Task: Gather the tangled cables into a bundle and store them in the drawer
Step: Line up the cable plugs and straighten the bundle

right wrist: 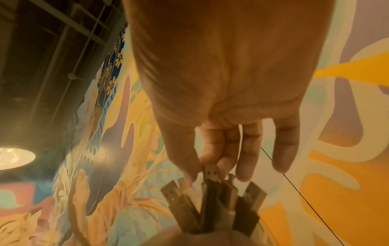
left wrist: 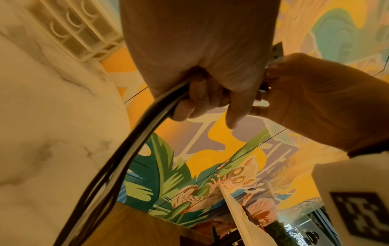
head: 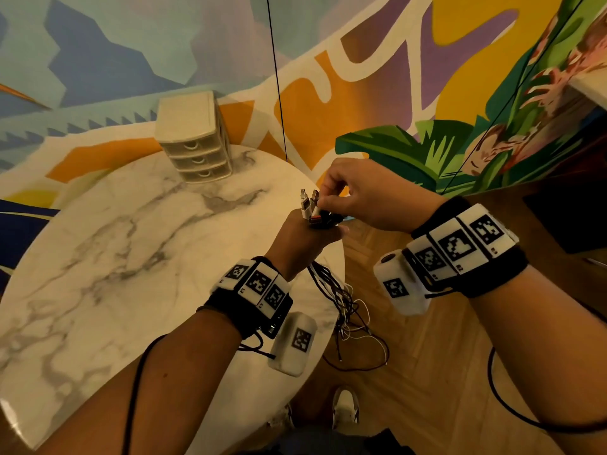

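Observation:
My left hand point(head: 305, 239) is fisted round a bunch of black and white cables point(head: 341, 300) just past the right rim of the marble table. Their USB plugs point(head: 310, 203) stick up out of the fist, and the loose ends hang tangled toward the floor. In the left wrist view the cables point(left wrist: 118, 159) run down from the curled left hand point(left wrist: 202, 93). My right hand point(head: 354, 195) reaches in from the right and pinches one plug point(right wrist: 210, 171) between thumb and forefinger, right hand point(right wrist: 202, 166) above the plug cluster. The beige three-drawer unit point(head: 193, 139) stands at the table's far edge, its drawers closed.
The round marble table point(head: 115, 257) spreads to the left of my hands. Wooden floor point(head: 427, 372) lies to the right, with my shoes point(head: 345, 408) below the dangling cables. A painted mural wall stands behind the table, and thin black lines run down it.

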`<state>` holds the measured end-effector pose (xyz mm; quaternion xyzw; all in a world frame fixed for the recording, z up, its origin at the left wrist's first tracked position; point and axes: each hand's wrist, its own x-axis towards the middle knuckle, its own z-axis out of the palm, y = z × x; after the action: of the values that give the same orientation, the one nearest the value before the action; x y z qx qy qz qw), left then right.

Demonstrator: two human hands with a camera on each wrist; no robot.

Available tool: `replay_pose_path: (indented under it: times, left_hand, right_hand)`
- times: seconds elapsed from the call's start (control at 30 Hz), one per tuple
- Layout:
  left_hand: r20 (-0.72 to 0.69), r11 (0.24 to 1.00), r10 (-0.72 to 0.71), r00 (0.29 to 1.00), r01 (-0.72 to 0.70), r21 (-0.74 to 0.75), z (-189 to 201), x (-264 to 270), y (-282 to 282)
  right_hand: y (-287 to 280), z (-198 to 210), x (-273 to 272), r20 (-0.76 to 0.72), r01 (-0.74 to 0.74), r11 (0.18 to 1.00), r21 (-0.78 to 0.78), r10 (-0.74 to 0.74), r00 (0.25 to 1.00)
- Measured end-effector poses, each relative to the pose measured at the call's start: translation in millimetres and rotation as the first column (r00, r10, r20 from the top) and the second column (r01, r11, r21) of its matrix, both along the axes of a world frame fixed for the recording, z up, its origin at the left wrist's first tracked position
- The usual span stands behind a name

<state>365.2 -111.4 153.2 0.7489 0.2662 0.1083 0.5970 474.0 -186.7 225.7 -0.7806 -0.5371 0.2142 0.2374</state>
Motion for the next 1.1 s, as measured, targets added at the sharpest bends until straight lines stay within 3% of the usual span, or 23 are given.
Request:
replay_pose_path:
  times: [0.2, 0.5, 0.67, 0.83, 0.93, 1.1]
  left_hand:
    - [0.004, 1.000, 0.027, 1.000, -0.027, 0.016, -4.2, 1.8, 0.7]
    - [-0.019, 0.991, 0.127, 0.992, -0.127, -0.030, -8.0, 10.2, 1.3]
    - [-0.040, 0.989, 0.149, 0.988, -0.150, -0.015, -6.9, 15.0, 2.8]
    - [-0.027, 0.971, 0.235, 0.972, -0.236, -0.049, 1.9, 17.0, -3.1]
    - [-0.026, 0.961, 0.269, 0.963, -0.270, -0.052, 3.6, 17.2, -1.5]
    - [-0.065, 0.970, 0.226, 0.972, -0.230, -0.075, -12.2, 13.7, 3.7]
  right_hand:
    - [1.9, -2.0, -3.9, 0.098, -0.017, 1.000, 0.005, 0.016, 0.995]
    - [2.2, -7.7, -6.3, 0.220, 0.064, 0.993, 0.094, -0.083, 0.972]
    - [0.4, -10.4, -8.5, 0.193, 0.105, 0.982, 0.154, -0.134, 0.972]
    - [-2.4, -20.8, -15.0, 0.353, 0.083, 0.969, 0.232, -0.163, 0.921]
    - [-2.0, -28.1, -17.4, 0.349, 0.085, 0.961, 0.263, -0.177, 0.920]
    - [11.0, -25.9, -8.9, 0.200, 0.137, 0.987, 0.086, -0.152, 0.968]
